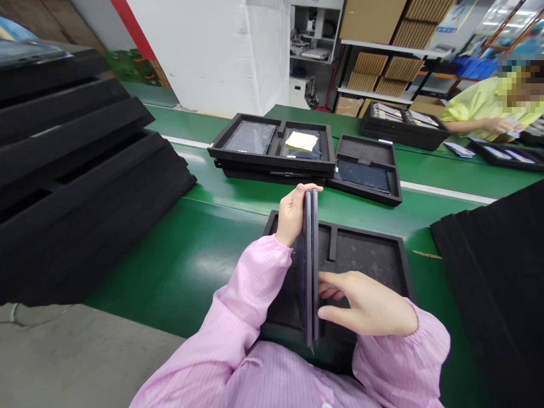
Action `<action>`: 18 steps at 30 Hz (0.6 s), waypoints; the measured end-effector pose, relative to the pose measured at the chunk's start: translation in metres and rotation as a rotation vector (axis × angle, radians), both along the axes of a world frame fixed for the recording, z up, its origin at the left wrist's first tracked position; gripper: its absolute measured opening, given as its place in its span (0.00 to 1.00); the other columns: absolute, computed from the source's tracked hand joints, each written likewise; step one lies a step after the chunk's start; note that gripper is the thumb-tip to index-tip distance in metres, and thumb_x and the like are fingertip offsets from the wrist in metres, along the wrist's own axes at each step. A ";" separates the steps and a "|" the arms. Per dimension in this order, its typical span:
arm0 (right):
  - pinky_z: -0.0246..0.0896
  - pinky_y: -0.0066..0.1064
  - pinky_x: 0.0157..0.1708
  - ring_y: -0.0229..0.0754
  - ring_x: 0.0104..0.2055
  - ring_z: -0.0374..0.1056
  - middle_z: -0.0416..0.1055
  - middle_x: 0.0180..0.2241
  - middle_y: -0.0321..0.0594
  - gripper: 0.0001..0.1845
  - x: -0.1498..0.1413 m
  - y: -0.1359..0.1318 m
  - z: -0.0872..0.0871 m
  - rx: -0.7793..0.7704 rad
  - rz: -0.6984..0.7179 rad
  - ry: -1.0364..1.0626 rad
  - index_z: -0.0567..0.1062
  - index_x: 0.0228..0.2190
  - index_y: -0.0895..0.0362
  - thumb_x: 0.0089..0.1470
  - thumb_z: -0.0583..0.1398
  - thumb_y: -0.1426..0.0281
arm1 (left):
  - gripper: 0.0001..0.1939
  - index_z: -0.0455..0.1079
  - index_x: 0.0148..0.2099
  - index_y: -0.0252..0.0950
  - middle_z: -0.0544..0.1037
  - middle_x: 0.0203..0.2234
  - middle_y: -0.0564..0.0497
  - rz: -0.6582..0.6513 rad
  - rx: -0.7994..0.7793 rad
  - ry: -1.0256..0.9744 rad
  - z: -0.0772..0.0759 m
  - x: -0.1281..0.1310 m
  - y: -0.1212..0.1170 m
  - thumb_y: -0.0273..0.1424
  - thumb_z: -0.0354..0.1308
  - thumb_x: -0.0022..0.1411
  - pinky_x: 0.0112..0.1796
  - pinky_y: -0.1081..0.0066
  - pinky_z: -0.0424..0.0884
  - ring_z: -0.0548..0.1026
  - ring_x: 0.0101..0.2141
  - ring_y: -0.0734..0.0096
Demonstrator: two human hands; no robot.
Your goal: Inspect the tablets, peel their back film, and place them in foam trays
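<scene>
Your left hand [292, 214] grips the far ends of two tablets [309, 266], paired on edge between your hands; your right hand [361, 303], half open, meets one with its fingertips. They look lifted, not laid down in the foam tray [369, 249] beneath.

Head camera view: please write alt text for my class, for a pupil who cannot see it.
A person's left hand grips two slim grey tablets by the top, edge-on above a black tray, the right hand at their side. Farther back on the green table, more black trays hold other tablets, one with a yellow note on it.
</scene>
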State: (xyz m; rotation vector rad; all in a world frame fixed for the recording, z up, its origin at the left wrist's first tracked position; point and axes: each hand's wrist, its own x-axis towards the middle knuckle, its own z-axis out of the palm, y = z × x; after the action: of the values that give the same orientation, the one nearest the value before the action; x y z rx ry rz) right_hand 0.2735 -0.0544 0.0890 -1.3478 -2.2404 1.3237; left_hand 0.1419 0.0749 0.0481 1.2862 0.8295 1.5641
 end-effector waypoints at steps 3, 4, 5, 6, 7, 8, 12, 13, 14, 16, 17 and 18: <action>0.72 0.35 0.39 0.46 0.38 0.77 0.79 0.38 0.42 0.13 -0.003 -0.002 0.001 0.020 -0.046 -0.014 0.73 0.42 0.57 0.55 0.60 0.66 | 0.33 0.77 0.31 0.38 0.78 0.25 0.49 0.002 -0.009 0.024 0.005 0.000 -0.006 0.62 0.47 0.59 0.31 0.68 0.71 0.77 0.32 0.62; 0.71 0.35 0.39 0.46 0.37 0.77 0.79 0.38 0.42 0.12 -0.004 -0.003 0.000 0.037 -0.063 -0.012 0.72 0.42 0.57 0.56 0.59 0.65 | 0.34 0.77 0.30 0.38 0.78 0.25 0.49 0.004 -0.010 0.037 0.007 0.000 -0.008 0.62 0.47 0.59 0.31 0.68 0.71 0.77 0.32 0.63; 0.71 0.35 0.38 0.45 0.37 0.77 0.79 0.37 0.42 0.11 -0.005 -0.003 0.000 0.055 -0.078 -0.011 0.72 0.40 0.56 0.58 0.58 0.64 | 0.34 0.77 0.30 0.38 0.78 0.25 0.49 0.006 -0.009 0.046 0.008 0.000 -0.010 0.62 0.46 0.59 0.31 0.68 0.70 0.76 0.32 0.63; 0.70 0.34 0.37 0.45 0.35 0.76 0.79 0.36 0.41 0.09 -0.005 -0.004 0.000 0.074 -0.087 -0.015 0.72 0.38 0.55 0.60 0.56 0.64 | 0.34 0.77 0.30 0.38 0.78 0.25 0.49 0.008 -0.006 0.052 0.008 0.000 -0.012 0.62 0.46 0.60 0.31 0.68 0.70 0.76 0.32 0.63; 0.69 0.34 0.35 0.44 0.34 0.76 0.79 0.34 0.40 0.09 -0.006 -0.004 -0.001 0.095 -0.090 -0.026 0.71 0.36 0.54 0.61 0.54 0.64 | 0.34 0.77 0.30 0.38 0.78 0.26 0.49 0.009 0.000 0.052 0.008 0.000 -0.013 0.61 0.46 0.60 0.31 0.68 0.70 0.76 0.32 0.63; 0.68 0.33 0.34 0.44 0.32 0.75 0.78 0.32 0.38 0.10 -0.005 -0.003 -0.001 0.117 -0.084 -0.044 0.70 0.33 0.54 0.63 0.52 0.65 | 0.33 0.77 0.30 0.38 0.78 0.26 0.49 0.008 0.006 0.048 0.008 0.000 -0.014 0.61 0.46 0.60 0.31 0.68 0.70 0.76 0.32 0.63; 0.63 0.32 0.29 0.43 0.27 0.72 0.74 0.27 0.36 0.14 -0.002 -0.002 0.001 0.180 -0.033 -0.116 0.67 0.29 0.53 0.65 0.47 0.67 | 0.32 0.78 0.31 0.39 0.79 0.27 0.48 -0.011 0.013 0.020 0.007 0.000 -0.015 0.60 0.48 0.60 0.34 0.67 0.71 0.76 0.35 0.61; 0.63 0.32 0.29 0.43 0.27 0.72 0.74 0.26 0.35 0.14 -0.002 -0.003 0.002 0.177 -0.025 -0.112 0.67 0.29 0.53 0.65 0.47 0.67 | 0.31 0.78 0.31 0.39 0.79 0.28 0.48 -0.011 0.012 0.020 0.007 0.000 -0.015 0.60 0.48 0.60 0.35 0.67 0.71 0.77 0.36 0.61; 0.63 0.32 0.29 0.43 0.27 0.72 0.74 0.26 0.35 0.13 -0.003 -0.004 0.002 0.173 -0.029 -0.105 0.68 0.30 0.53 0.64 0.48 0.67 | 0.31 0.78 0.31 0.39 0.79 0.28 0.48 -0.008 0.011 0.024 0.008 0.000 -0.016 0.59 0.47 0.61 0.36 0.66 0.72 0.77 0.36 0.61; 0.66 0.33 0.31 0.45 0.30 0.74 0.76 0.30 0.37 0.10 -0.011 -0.007 0.000 0.198 -0.101 -0.094 0.71 0.35 0.53 0.62 0.51 0.66 | 0.31 0.77 0.31 0.39 0.80 0.30 0.48 0.003 0.029 0.044 0.010 0.000 -0.021 0.58 0.46 0.63 0.39 0.66 0.72 0.77 0.36 0.61; 0.67 0.34 0.32 0.47 0.33 0.75 0.77 0.32 0.40 0.10 -0.017 -0.010 -0.002 0.237 -0.173 -0.092 0.71 0.39 0.54 0.61 0.53 0.65 | 0.30 0.77 0.31 0.39 0.80 0.31 0.48 0.004 0.051 0.059 0.011 0.001 -0.025 0.57 0.45 0.64 0.41 0.65 0.72 0.77 0.37 0.62; 0.68 0.35 0.34 0.50 0.35 0.76 0.78 0.35 0.42 0.13 -0.023 -0.012 -0.005 0.289 -0.263 -0.090 0.71 0.43 0.55 0.60 0.54 0.64 | 0.30 0.77 0.32 0.40 0.80 0.32 0.48 0.005 0.083 0.074 0.011 0.001 -0.029 0.55 0.45 0.65 0.44 0.65 0.71 0.77 0.38 0.62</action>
State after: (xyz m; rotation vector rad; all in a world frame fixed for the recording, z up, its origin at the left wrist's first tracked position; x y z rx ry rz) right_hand 0.2504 -0.0665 0.0844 -1.5503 -2.1163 0.8324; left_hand 0.1429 0.0461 0.0589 1.4098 0.8215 1.5767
